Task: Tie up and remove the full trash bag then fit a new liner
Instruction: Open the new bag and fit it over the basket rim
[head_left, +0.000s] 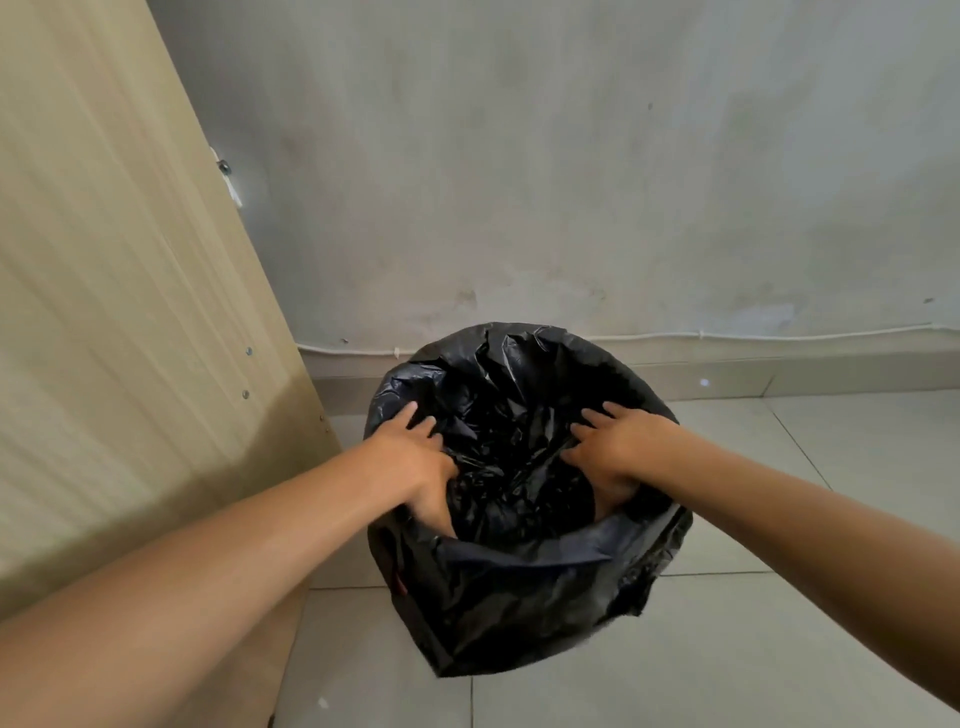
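Plastic of the black bag (524, 582) looks thin, soft and slippery, likely light; its folded-over rim seems the best place to gather it. It lines a bin on the tiled floor (779, 649), near the wall (519, 156), beside a wooden panel (104, 312). The left hand (415, 462) and right hand (618, 452) press spread fingers on the rim, thumbs tucked inside, pinching plastic.

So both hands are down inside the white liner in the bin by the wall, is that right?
Not quite: the liner is black, not white. The head view shows the left hand and right hand inside its mouth, with the bin standing by the wall.
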